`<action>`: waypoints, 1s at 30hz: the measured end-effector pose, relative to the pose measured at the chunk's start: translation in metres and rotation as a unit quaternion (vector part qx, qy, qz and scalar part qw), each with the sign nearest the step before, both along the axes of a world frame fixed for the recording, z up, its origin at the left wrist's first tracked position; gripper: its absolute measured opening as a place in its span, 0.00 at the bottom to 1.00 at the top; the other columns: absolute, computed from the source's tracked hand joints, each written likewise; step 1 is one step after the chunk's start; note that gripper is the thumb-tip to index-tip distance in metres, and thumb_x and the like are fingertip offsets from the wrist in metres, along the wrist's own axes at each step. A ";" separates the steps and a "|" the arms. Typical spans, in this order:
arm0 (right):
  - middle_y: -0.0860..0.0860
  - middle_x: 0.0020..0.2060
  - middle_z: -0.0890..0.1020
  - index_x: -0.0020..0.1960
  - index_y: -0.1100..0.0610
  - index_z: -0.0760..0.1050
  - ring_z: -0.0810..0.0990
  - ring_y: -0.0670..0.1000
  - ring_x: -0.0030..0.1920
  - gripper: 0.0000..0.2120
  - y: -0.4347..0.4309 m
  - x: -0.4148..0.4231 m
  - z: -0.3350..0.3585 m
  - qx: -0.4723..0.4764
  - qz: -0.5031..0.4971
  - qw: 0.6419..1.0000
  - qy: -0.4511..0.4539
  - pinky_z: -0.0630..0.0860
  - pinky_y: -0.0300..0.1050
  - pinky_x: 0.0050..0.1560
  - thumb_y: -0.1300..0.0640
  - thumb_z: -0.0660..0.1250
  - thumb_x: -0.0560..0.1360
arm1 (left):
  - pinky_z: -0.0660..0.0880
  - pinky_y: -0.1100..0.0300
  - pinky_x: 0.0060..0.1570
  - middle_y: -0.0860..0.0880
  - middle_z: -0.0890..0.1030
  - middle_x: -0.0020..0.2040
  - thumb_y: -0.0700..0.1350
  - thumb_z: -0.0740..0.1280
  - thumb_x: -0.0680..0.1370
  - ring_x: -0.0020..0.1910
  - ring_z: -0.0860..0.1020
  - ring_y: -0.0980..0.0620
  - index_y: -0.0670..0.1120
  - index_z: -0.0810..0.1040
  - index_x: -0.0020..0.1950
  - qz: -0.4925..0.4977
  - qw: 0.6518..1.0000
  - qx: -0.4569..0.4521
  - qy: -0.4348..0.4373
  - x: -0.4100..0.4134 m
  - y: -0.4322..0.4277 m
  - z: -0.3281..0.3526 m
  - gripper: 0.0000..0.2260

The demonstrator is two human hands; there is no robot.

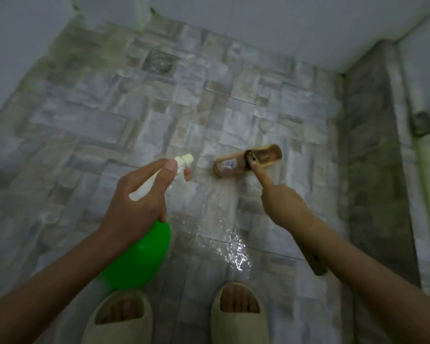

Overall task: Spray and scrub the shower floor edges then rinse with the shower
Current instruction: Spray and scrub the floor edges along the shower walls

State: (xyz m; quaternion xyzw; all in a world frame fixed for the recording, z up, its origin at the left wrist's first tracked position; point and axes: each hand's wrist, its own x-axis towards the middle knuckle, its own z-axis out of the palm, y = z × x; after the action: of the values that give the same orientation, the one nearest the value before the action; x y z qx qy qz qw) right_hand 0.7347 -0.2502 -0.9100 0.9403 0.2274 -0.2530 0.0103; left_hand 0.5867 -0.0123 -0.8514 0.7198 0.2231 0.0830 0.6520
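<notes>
left hand (137, 202) gripping one green spray bottle (140, 256), right hand (283, 207) holding one brown wooden long-handled scrub brush (248, 160) on wet stone-tile floor (109, 120), two beige slippers (238, 316)

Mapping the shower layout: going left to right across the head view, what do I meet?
green spray bottle → scrub brush → raised tiled kerb along the right side. The hands overlap these, so they are left out.

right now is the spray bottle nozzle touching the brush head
Apart. The head view shows bare floor tile between the nozzle of the spray bottle in the left hand and the brush head, whose handle the right hand holds.
</notes>
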 end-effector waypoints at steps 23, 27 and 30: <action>0.52 0.37 0.76 0.75 0.38 0.36 0.67 0.47 0.26 0.40 -0.130 -0.026 0.012 0.001 -0.213 0.977 -0.024 0.59 0.42 0.26 0.64 0.55 0.78 | 0.71 0.61 0.26 0.35 0.84 0.44 0.65 0.58 0.77 0.22 0.74 0.43 0.56 0.85 0.54 -0.162 0.987 0.016 0.011 0.077 -0.066 -0.008 0.21; 0.55 0.44 0.72 0.77 0.41 0.38 0.66 0.48 0.29 0.40 -0.119 0.030 0.006 0.036 -0.232 0.972 -0.027 0.65 0.45 0.35 0.66 0.55 0.77 | 0.72 0.61 0.27 0.46 0.87 0.46 0.64 0.58 0.78 0.22 0.73 0.45 0.60 0.85 0.54 -0.156 0.988 0.017 0.010 0.081 -0.066 -0.006 0.18; 0.50 0.32 0.73 0.75 0.39 0.33 0.68 0.47 0.25 0.44 -0.129 -0.047 0.013 0.015 -0.246 0.969 -0.004 0.59 0.40 0.25 0.67 0.57 0.76 | 0.72 0.60 0.28 0.46 0.86 0.46 0.63 0.58 0.79 0.22 0.74 0.45 0.58 0.85 0.52 -0.149 0.989 0.013 0.004 0.085 -0.063 -0.003 0.18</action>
State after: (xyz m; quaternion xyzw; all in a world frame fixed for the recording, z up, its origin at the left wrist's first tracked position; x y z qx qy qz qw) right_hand 0.6879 -0.3795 -0.8971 0.9683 -0.0073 -0.2408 -0.0660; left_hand 0.6720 -0.0751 -0.8545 0.7536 0.1153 -0.0149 0.6469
